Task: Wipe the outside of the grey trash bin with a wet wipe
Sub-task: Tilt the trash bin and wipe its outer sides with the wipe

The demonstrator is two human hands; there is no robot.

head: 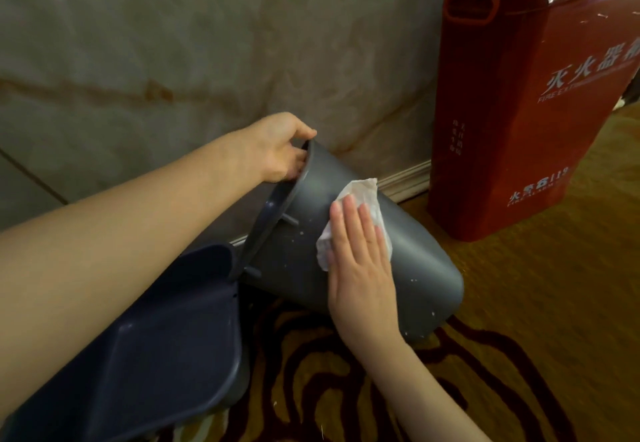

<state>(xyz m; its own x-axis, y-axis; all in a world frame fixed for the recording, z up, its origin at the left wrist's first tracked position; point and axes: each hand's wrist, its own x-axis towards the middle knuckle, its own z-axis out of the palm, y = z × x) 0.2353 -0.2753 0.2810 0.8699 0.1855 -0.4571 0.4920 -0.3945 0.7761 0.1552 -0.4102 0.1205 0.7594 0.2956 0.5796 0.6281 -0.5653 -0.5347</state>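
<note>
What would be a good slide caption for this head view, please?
Left hand tilts the grey bin by its rim while the right hand presses a wipe flat on its side.

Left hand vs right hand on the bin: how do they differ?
The left hand curls over the grey trash bin rim, tilting it; the right hand lies flat on its side wall. The right hand presses a wet wipe; the left hand holds none. Both are bare and touch the bin.

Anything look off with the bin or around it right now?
The grey trash bin is tipped on its side, but the left hand holds its rim on purpose. White specks still dot its wall below the wet wipe.
</note>
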